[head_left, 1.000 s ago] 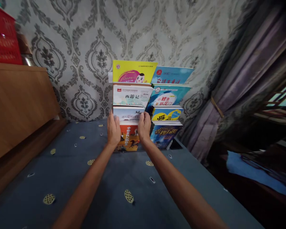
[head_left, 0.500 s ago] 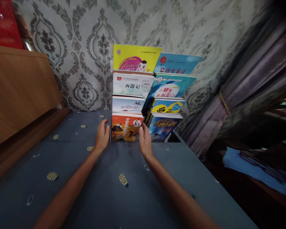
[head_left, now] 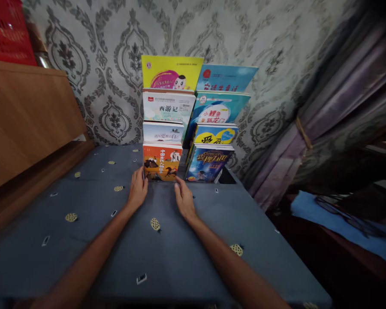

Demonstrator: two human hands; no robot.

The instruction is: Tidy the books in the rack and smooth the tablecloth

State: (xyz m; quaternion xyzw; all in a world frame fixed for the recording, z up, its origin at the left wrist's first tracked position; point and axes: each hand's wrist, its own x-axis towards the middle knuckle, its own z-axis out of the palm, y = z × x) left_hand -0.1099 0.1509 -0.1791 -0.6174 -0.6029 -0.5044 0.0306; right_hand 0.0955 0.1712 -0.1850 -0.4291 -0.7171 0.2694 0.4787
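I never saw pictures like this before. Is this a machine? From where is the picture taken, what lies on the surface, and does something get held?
There is no machine here, only a person's two bare hands. The camera is worn on the person's head and looks forward and down, so the arms enter from the bottom of the view. On the blue-grey printed cloth stand two columns of Chinese-titled books, with patterned wallpaper behind them. The left hand and the right hand are open and hold nothing. They are close to the bottom corners of the orange book, one on each side.
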